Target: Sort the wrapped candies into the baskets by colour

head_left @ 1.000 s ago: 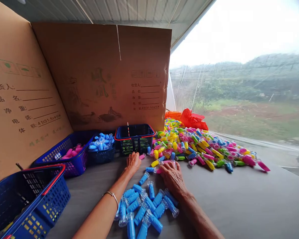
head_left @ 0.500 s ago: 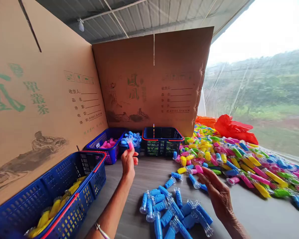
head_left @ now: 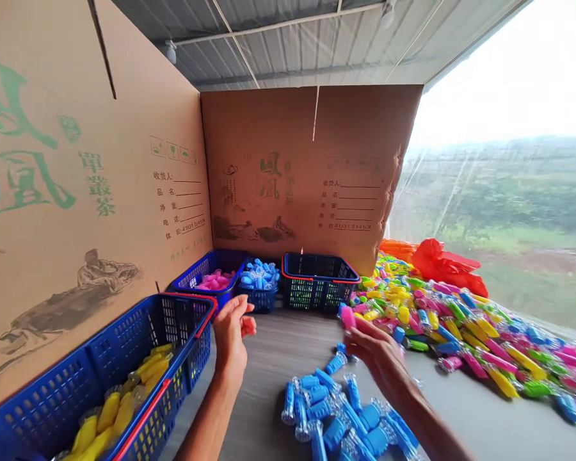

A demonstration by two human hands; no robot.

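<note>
Right hand (head_left: 379, 362) pinching a stubby pink plastic capsule (head_left: 348, 317), long axis pointing far and left; left hand (head_left: 229, 336) loosely open, empty!

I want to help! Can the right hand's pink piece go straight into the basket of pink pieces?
No: between the pink piece in the right hand and the basket of pink pieces stand the red-rimmed basket and the small basket of blue pieces.

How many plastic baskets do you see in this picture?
4: a large blue basket with yellow pieces at front left, a blue basket with pink pieces behind it, a small one with blue pieces, and a red-rimmed one. Others may be hidden.
</note>
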